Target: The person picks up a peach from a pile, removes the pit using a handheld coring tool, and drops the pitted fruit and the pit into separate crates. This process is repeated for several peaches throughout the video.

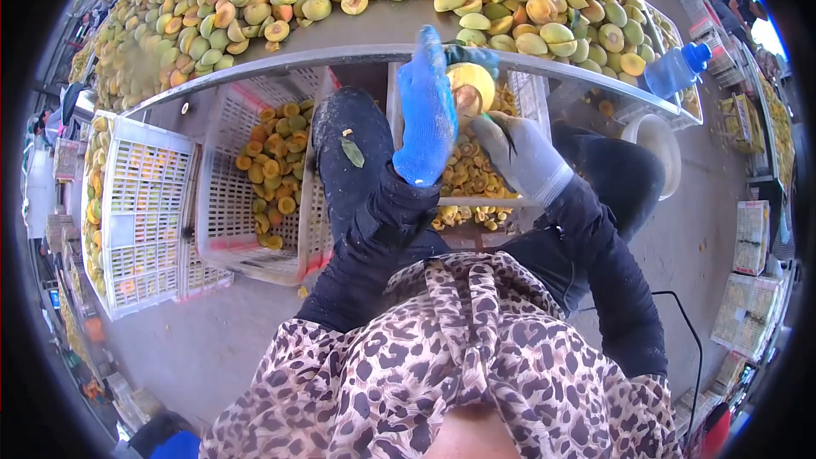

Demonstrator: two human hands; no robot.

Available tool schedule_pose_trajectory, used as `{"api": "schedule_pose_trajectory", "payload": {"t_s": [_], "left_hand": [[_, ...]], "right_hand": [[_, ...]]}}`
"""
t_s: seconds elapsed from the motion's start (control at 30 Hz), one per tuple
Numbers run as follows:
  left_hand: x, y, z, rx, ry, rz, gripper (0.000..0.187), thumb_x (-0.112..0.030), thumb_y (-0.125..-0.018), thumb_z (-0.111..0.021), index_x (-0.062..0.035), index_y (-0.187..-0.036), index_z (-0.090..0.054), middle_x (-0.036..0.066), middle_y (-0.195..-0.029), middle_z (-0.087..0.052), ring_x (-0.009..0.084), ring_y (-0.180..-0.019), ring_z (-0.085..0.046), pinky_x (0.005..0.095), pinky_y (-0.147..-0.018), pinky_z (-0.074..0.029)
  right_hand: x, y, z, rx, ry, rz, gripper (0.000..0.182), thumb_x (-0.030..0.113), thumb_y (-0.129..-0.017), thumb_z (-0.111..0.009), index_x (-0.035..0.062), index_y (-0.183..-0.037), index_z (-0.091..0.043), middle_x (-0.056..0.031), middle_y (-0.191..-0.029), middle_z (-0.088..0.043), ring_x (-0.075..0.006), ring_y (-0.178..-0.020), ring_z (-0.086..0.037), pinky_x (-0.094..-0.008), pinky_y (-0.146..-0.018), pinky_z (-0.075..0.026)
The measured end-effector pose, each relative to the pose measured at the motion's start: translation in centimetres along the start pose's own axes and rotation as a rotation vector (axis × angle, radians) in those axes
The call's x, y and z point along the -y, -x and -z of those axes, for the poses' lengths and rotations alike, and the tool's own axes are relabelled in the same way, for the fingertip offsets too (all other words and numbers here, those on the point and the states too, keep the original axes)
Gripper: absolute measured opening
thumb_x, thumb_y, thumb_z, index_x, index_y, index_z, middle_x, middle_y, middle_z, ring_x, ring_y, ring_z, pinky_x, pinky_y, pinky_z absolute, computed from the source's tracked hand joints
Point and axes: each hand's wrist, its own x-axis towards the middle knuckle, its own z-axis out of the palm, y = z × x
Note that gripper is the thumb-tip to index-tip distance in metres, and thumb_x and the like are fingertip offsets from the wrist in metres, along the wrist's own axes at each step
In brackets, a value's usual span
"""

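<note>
My left hand point(427, 110), in a blue glove, is wrapped round a halved yellow fruit point(473, 87) just over the table's front edge. The fruit's cut side with its brown centre shows. My right hand point(523, 151), in a grey glove, is closed just below the fruit, its fingertips near the brown centre. What it grips, if anything, is too small to make out. Under both hands stands a crate of cut fruit pieces point(473, 172). Beyond them lies a big heap of halved green and yellow fruits point(314, 7) on the metal-edged table point(365, 53).
White crates point(144, 212) stand at the left, and one between them and my leg holds orange halves point(280, 157). A blue bottle point(676, 70) lies at the table's right corner, above a white bucket point(667, 149). More crates point(748, 314) line the far right.
</note>
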Motion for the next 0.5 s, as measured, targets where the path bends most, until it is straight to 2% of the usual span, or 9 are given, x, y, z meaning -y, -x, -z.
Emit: {"api": "schedule_pose_trajectory", "payload": {"t_s": [0.07,0.1,0.17,0.23,0.27,0.33,0.37,0.43,0.5], "left_hand": [[-1.0,0.3,-0.5,-0.008,0.058,0.030,0.054,-0.038,-0.101,-0.030,0.0063,-0.099,-0.060,0.016,-0.086,-0.068,0.0223,-0.073,-0.066,0.0309,-0.075,-0.054],[-2.0,0.8,-0.6,0.026,0.260,0.121,0.055,-0.039,-0.101,-0.029,0.0065,-0.098,-0.060,0.016,-0.086,-0.068,0.0226,-0.073,-0.066,0.0318,-0.074,-0.054],[-1.6,1.0,0.2,0.052,0.456,0.217,0.055,-0.039,-0.101,-0.029,0.0066,-0.097,-0.060,0.016,-0.086,-0.068,0.0229,-0.073,-0.066,0.0327,-0.074,-0.055],[0.6,0.5,1.1,0.103,-0.331,-0.127,0.058,-0.041,-0.101,-0.030,0.0061,-0.093,-0.062,0.016,-0.082,-0.067,0.0241,-0.072,-0.066,0.0333,-0.072,-0.055],[-0.4,0.8,0.4,0.113,-0.328,-0.126,0.058,-0.041,-0.101,-0.030,0.0061,-0.093,-0.062,0.016,-0.082,-0.067,0.0241,-0.072,-0.066,0.0333,-0.072,-0.055],[-3.2,1.8,-1.1,0.052,0.431,0.059,0.042,-0.028,-0.100,-0.044,0.0071,-0.088,-0.064,0.011,-0.076,-0.066,0.0158,-0.073,-0.064,0.0267,-0.070,-0.050],[-2.3,1.5,-0.7,0.053,0.433,0.063,0.042,-0.028,-0.100,-0.044,0.0071,-0.088,-0.064,0.011,-0.076,-0.066,0.0158,-0.073,-0.064,0.0267,-0.070,-0.050],[-0.3,0.5,0.9,0.288,0.161,0.049,0.039,-0.025,-0.099,-0.047,0.0056,-0.083,-0.066,0.011,-0.077,-0.067,0.0154,-0.072,-0.065,0.0269,-0.069,-0.051],[-2.6,0.9,-0.1,0.434,0.143,-0.064,0.038,-0.025,-0.098,-0.048,0.0042,-0.081,-0.066,0.010,-0.074,-0.067,0.0159,-0.069,-0.065,0.0281,-0.068,-0.053]], "right_hand": [[1.2,0.1,0.4,0.276,-0.521,-0.467,0.048,0.038,-0.097,-0.044,-0.0050,-0.081,-0.058,-0.0060,-0.060,-0.056,-0.0154,-0.051,-0.054,-0.0327,-0.051,-0.043],[1.3,0.2,0.2,0.276,-0.521,-0.469,0.048,0.038,-0.097,-0.044,-0.0050,-0.081,-0.058,-0.0060,-0.060,-0.056,-0.0154,-0.051,-0.054,-0.0327,-0.051,-0.043],[1.3,0.5,-0.5,0.185,-0.526,-0.329,0.046,0.043,-0.098,-0.040,0.0054,-0.075,-0.052,0.0025,-0.053,-0.045,-0.0046,-0.038,-0.040,-0.0220,-0.034,-0.030],[1.2,0.6,0.5,0.296,-0.597,-0.426,0.047,0.045,-0.098,-0.039,0.0057,-0.075,-0.051,0.0026,-0.053,-0.044,-0.0045,-0.037,-0.038,-0.0220,-0.033,-0.028],[1.1,0.6,1.2,0.408,-0.655,-0.515,0.048,0.047,-0.097,-0.039,0.0060,-0.075,-0.051,0.0028,-0.054,-0.043,-0.0043,-0.036,-0.036,-0.0220,-0.033,-0.027],[1.6,1.1,1.7,0.429,-0.780,-0.598,0.051,0.049,-0.096,-0.040,0.0048,-0.074,-0.052,0.0023,-0.054,-0.042,-0.0057,-0.037,-0.037,-0.0219,-0.034,-0.028],[1.7,1.2,1.8,0.464,-0.899,-0.668,0.054,0.051,-0.095,-0.041,0.0035,-0.073,-0.053,0.0019,-0.054,-0.042,-0.0072,-0.038,-0.037,-0.0217,-0.036,-0.030],[1.3,1.4,2.1,0.509,-0.877,-0.673,0.054,0.052,-0.095,-0.040,0.0043,-0.073,-0.051,0.0027,-0.053,-0.039,-0.0067,-0.038,-0.035,-0.0216,-0.035,-0.028],[0.6,1.3,2.3,0.540,-0.861,-0.674,0.054,0.053,-0.095,-0.039,0.0051,-0.072,-0.049,0.0035,-0.052,-0.037,-0.0062,-0.037,-0.032,-0.0215,-0.033,-0.026]]}}
